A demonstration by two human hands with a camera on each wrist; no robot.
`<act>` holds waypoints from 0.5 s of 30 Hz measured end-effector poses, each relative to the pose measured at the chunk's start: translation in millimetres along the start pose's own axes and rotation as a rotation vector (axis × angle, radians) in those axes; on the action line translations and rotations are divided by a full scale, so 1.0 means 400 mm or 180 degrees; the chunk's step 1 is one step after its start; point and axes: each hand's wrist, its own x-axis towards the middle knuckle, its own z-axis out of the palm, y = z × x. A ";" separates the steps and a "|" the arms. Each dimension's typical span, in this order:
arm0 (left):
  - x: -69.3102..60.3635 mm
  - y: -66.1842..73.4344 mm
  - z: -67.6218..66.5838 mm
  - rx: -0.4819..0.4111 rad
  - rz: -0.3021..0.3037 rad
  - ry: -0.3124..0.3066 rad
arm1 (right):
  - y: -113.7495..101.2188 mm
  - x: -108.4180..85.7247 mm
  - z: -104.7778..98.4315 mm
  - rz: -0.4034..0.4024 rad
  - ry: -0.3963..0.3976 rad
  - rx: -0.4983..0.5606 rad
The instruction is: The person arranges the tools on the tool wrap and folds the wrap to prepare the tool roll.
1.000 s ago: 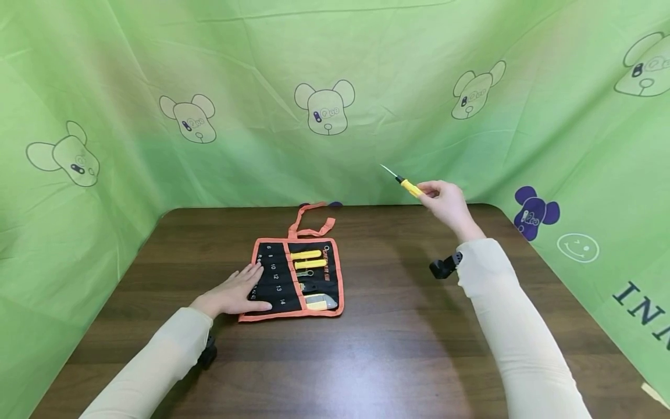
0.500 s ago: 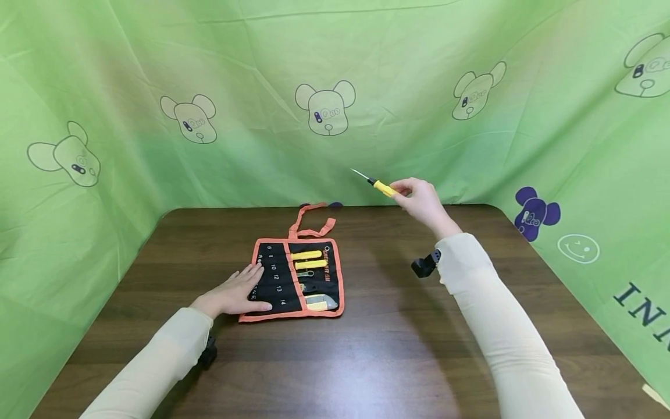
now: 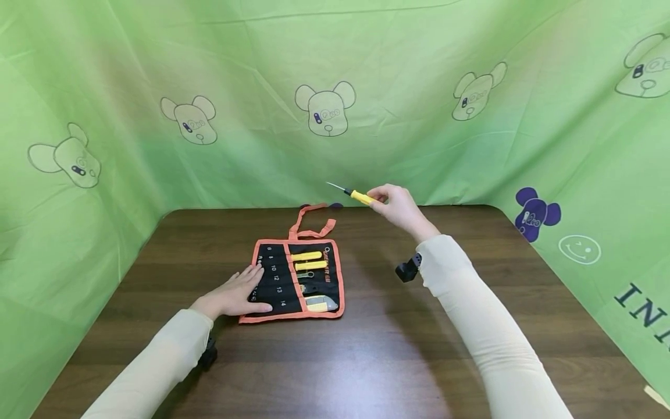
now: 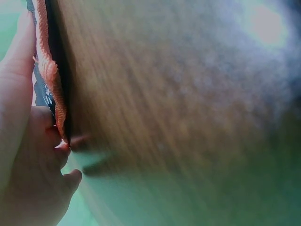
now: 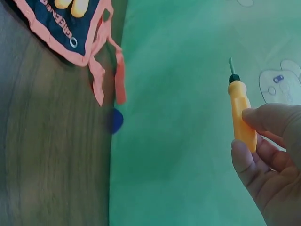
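Note:
My right hand pinches a screwdriver by its yellow handle, held above the back of the table with its thin shaft pointing left. The right wrist view shows thumb and fingertips on the screwdriver. A black tool pouch with orange edging lies spread on the table. My left hand rests on the pouch's left side, fingers extended. In the pouch's pockets sit two yellow handles, a small ring-ended wrench and a grey-yellow utility knife. Another small item between them is hard to make out.
Orange tie straps trail from the pouch to the table's back edge. The dark wooden table meets a green printed cloth hanging behind and at both sides. Black wrist cameras sit on both wrists.
My right hand has moved left with the screwdriver, from the right side to above the area just right of the straps, and slightly lower. The left hand and pouch have stayed put.

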 end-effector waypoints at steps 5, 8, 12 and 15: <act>0.000 -0.001 0.002 -0.0024 0.0007 0.0011 | -0.008 0.001 0.025 0.0023 -0.0105 0.0047; 0.002 -0.002 0.004 -0.0004 0.0009 0.0019 | -0.012 0.002 0.039 0.0029 -0.0163 0.0051; 0.003 -0.003 0.004 0.0000 0.0021 0.0030 | -0.020 0.004 0.056 0.0021 -0.0235 0.0053; 0.001 -0.003 0.003 -0.0020 0.0005 0.0037 | -0.028 0.008 0.069 0.0005 -0.0319 0.0052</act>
